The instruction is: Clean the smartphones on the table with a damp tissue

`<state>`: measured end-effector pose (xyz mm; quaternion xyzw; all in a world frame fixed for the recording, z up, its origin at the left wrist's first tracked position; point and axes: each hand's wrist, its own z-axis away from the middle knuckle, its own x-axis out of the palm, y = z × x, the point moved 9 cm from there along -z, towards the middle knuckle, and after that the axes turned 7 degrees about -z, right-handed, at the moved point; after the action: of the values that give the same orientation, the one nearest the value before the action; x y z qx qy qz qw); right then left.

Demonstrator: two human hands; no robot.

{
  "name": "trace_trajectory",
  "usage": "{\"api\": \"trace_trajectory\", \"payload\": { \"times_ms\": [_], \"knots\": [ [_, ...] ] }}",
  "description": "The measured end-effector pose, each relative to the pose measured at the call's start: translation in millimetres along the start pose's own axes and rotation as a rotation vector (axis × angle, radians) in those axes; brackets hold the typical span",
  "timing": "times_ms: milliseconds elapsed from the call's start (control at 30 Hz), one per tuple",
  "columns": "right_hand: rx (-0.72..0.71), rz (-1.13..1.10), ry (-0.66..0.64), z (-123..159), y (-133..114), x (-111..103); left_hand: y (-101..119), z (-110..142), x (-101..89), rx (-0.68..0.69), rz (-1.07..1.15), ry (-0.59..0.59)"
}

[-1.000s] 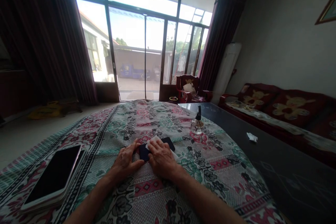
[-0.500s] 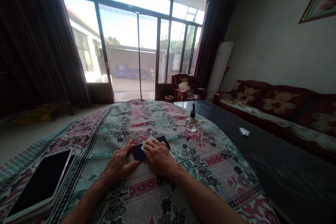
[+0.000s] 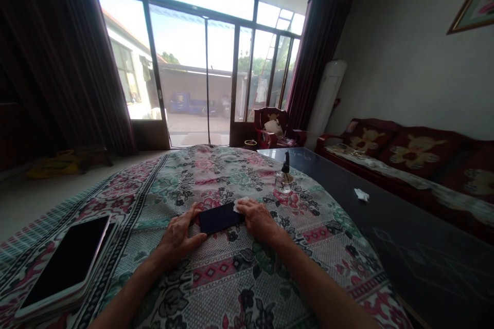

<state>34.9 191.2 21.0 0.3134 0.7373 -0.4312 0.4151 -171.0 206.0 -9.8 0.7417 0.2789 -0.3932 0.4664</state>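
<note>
A dark smartphone (image 3: 218,219) lies flat, screen up, on the patterned tablecloth (image 3: 216,272). My left hand (image 3: 181,231) grips its left end, thumb along the near edge and fingers at the far edge. Over the phone's right end rests my right hand (image 3: 258,218), its fingers closed on a crumpled white tissue (image 3: 236,206) pressed against the screen. Beyond it, to the right, stands a clear spray bottle (image 3: 284,180) with a black pump top.
At the left lies a white-edged tablet (image 3: 67,259) on top of another flat item. A dark table (image 3: 401,236) adjoins on the right, with a crumpled white tissue (image 3: 362,195) on it. A wooden sofa (image 3: 412,149) stands along the right wall.
My right hand has slid the tissue rightward along the phone, from its middle to its right end, uncovering more of the screen. My left hand still holds the left end.
</note>
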Motion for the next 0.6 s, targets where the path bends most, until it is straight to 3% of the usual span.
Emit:
{"api": "trace_trajectory", "payload": {
  "times_ms": [333, 600],
  "knots": [
    [-0.114, 0.045, -0.007, 31, -19, -2, -1, 2, -1.0, 0.025, -0.010, 0.041],
    [-0.133, 0.122, -0.041, 23, -47, 9, 7, 2, -5.5, 0.023, -0.011, 0.040]
  ]
}}
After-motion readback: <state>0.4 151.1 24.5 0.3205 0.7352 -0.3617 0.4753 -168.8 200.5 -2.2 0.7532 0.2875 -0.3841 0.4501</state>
